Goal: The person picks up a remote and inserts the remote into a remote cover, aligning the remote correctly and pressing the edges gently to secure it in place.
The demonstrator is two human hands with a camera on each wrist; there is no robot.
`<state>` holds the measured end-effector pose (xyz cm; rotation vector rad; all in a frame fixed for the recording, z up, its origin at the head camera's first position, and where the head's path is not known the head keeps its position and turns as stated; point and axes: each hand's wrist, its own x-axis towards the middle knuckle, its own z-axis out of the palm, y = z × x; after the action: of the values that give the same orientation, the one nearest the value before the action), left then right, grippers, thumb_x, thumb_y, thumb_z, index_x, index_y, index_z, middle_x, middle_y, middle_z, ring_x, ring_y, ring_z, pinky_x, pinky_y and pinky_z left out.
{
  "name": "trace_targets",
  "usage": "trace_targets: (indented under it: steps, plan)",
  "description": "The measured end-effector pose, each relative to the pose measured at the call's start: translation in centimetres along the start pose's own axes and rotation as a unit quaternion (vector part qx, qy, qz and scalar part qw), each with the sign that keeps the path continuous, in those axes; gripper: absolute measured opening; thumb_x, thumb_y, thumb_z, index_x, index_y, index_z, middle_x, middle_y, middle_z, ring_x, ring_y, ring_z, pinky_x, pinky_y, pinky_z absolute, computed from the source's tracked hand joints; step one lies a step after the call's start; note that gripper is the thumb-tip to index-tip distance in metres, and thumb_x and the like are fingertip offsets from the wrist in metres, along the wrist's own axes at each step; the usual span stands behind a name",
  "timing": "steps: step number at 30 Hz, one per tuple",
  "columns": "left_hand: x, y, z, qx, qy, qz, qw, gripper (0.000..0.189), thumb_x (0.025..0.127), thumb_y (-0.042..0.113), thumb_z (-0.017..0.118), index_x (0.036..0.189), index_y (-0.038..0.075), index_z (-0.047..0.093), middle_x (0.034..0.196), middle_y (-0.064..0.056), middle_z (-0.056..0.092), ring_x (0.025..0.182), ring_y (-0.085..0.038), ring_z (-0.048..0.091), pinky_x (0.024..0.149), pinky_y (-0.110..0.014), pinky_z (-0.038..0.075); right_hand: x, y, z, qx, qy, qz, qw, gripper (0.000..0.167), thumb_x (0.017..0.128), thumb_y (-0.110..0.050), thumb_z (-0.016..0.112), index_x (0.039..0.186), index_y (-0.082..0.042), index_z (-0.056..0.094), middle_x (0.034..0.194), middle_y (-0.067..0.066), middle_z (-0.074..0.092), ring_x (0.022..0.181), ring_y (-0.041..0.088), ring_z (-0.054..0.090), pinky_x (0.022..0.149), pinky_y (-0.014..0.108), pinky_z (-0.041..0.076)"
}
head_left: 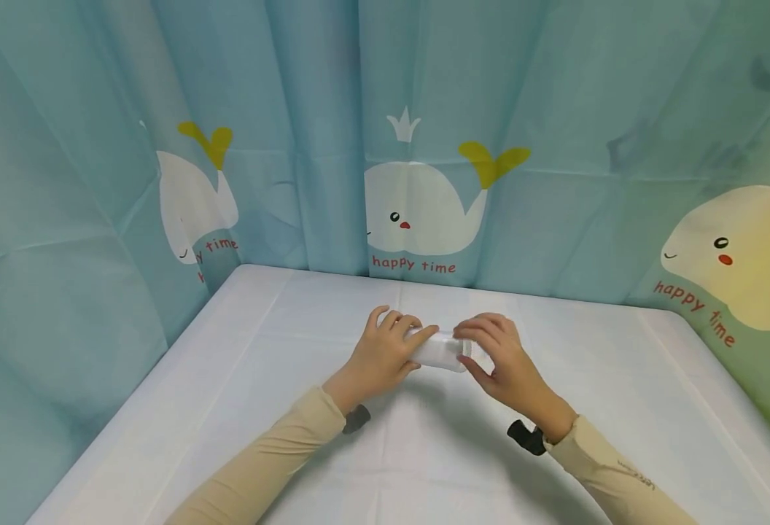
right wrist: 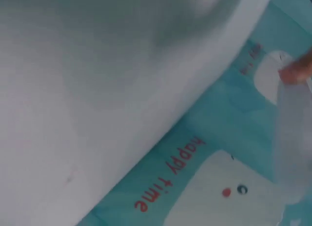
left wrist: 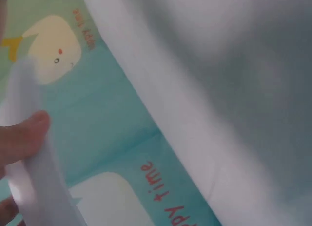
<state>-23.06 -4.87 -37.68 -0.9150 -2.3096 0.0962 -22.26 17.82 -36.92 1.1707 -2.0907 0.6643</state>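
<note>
A white, partly see-through container point(head_left: 439, 352) lies on its side in the air over the table, held between both hands. From its left end my left hand point(head_left: 383, 352) grips it, thumb along the near top and fingers round the far side. My right hand point(head_left: 499, 357) pinches the clear right end, with thumb below and fingers above. In the left wrist view a thumb point(left wrist: 29, 135) presses on the smooth side of the container point(left wrist: 51, 192). The right wrist view catches only a blurred part of the container point(right wrist: 292, 138) beneath a fingertip point(right wrist: 297, 70).
A white cloth covers the table point(head_left: 332, 459). Behind it and along both sides hangs a blue-green curtain point(head_left: 319, 87) printed with whales. Dark wrist-camera mounts point(head_left: 527, 437) sit under the beige sleeves point(head_left: 273, 452).
</note>
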Motion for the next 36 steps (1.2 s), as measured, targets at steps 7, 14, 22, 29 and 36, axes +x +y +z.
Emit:
trace_targets:
  steps: [7, 14, 22, 29, 36]
  plan:
    - [0.3, -0.1, 0.1, -0.030, 0.077, 0.001, 0.9966, 0.067, 0.067, 0.039, 0.082, 0.126, 0.022, 0.058, 0.109, 0.003, 0.062, 0.100, -0.017, 0.057, 0.100, -0.047, 0.039, -0.2, 0.3, 0.2, -0.067, -0.046, 0.087, 0.9929, 0.082, 0.057, -0.026, 0.089, 0.128, -0.005, 0.053, 0.120, 0.011, 0.061, 0.116, 0.031, 0.045, 0.093, 0.053, 0.029]
    - [0.3, -1.5, -0.5, -0.055, 0.087, -0.016, 0.9946, 0.078, 0.065, 0.045, 0.082, 0.131, 0.017, 0.053, 0.116, 0.000, 0.060, 0.105, -0.018, 0.056, 0.102, -0.051, 0.038, -0.4, 0.8, 0.2, -0.089, 0.042, 0.038, 0.9944, 0.065, 0.051, -0.016, 0.089, 0.111, -0.007, 0.065, 0.101, 0.009, 0.070, 0.106, 0.030, 0.055, 0.088, 0.056, 0.031]
    - [-0.4, -4.0, -1.0, -0.056, 0.079, -0.045, 0.9943, 0.064, 0.065, 0.034, 0.085, 0.122, 0.018, 0.061, 0.106, -0.001, 0.063, 0.100, -0.019, 0.058, 0.104, -0.053, 0.036, -1.6, 1.7, -0.4, -0.035, 0.071, 0.080, 0.9937, 0.066, 0.052, -0.006, 0.087, 0.114, -0.004, 0.064, 0.106, 0.015, 0.066, 0.108, 0.033, 0.051, 0.090, 0.056, 0.028]
    - [-0.3, -3.6, -1.2, -0.171, 0.061, -0.087, 0.9796, 0.037, 0.077, 0.021, 0.077, 0.110, 0.013, 0.065, 0.098, 0.001, 0.067, 0.097, -0.018, 0.060, 0.106, -0.052, 0.033, -2.1, 2.0, -0.2, -0.016, 0.077, 0.090, 0.9929, 0.062, 0.058, -0.009, 0.085, 0.115, -0.004, 0.063, 0.109, 0.019, 0.063, 0.108, 0.035, 0.049, 0.092, 0.055, 0.027]
    - [0.3, -3.0, -1.0, -0.254, 0.050, -0.148, 0.9544, 0.011, 0.084, 0.020, 0.070, 0.088, 0.012, 0.063, 0.084, 0.001, 0.067, 0.087, -0.017, 0.062, 0.106, -0.050, 0.035, -2.3, 2.0, 0.3, -0.024, 0.071, 0.095, 0.9927, 0.065, 0.054, -0.006, 0.087, 0.114, -0.004, 0.063, 0.109, 0.017, 0.063, 0.107, 0.033, 0.050, 0.093, 0.053, 0.027]
